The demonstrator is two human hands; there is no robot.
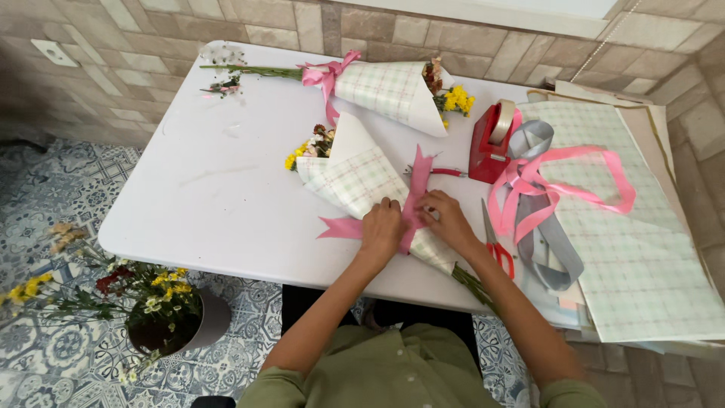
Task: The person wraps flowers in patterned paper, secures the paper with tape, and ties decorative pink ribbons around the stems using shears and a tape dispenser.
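Florist's workbench: wrapped bouquets [377, 87], ribbons [559, 185] (pink, grey), bucket of flowers [162, 317].

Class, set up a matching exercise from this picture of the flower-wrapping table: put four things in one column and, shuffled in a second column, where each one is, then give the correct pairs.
Things
1. finished bouquet
2. red tape dispenser
3. scissors
4. bucket of flowers

Places
A. on the floor, left of the table
B. at the far edge of the table, tied with a pink bow
C. just right of the right hand
D. mid-table, between the two bouquets and the sheets of wrapping paper

Pairs: 1-B, 2-D, 3-C, 4-A
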